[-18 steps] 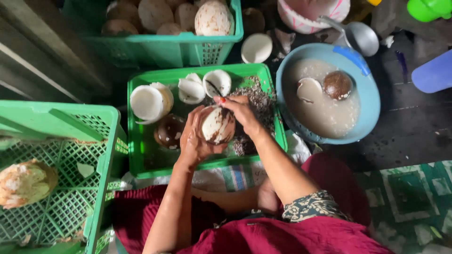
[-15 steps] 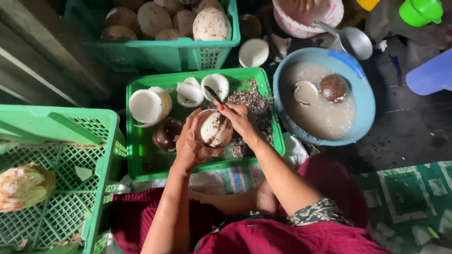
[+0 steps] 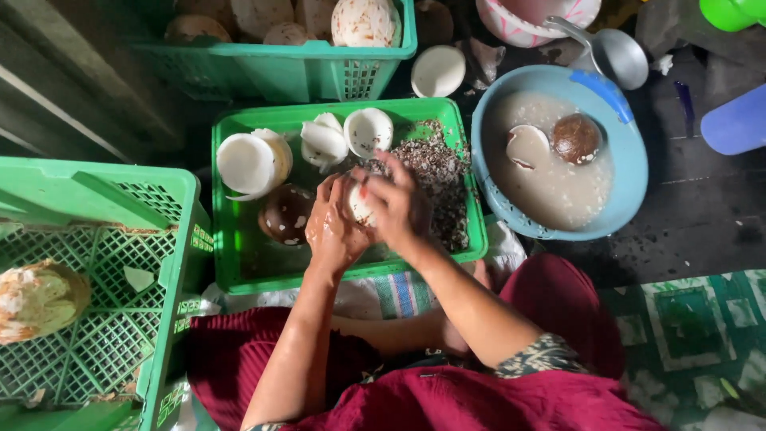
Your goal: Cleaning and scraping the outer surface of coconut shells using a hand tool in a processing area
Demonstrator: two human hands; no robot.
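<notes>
Both my hands hold a coconut piece (image 3: 359, 203) over the middle green crate (image 3: 239, 263). My left hand (image 3: 333, 227) cups it from below and the left. Over its right side lies my right hand (image 3: 395, 203), which hides most of the piece; whether a tool is in that hand cannot be seen. Inside the crate lie white peeled coconut halves (image 3: 247, 162) (image 3: 367, 132), a brown-skinned piece (image 3: 285, 214) and a heap of dark brown peelings (image 3: 439, 172).
A blue basin (image 3: 630, 183) of cloudy water with two coconut pieces stands at the right. A green crate (image 3: 263, 64) of coconuts is at the back. Another green crate (image 3: 171, 239) with one coconut (image 3: 36, 299) is at the left. A metal ladle (image 3: 614, 52) lies behind the basin.
My right hand has slid over the top of the coconut piece, covering more of it. The piece has turned a little in my left hand.
</notes>
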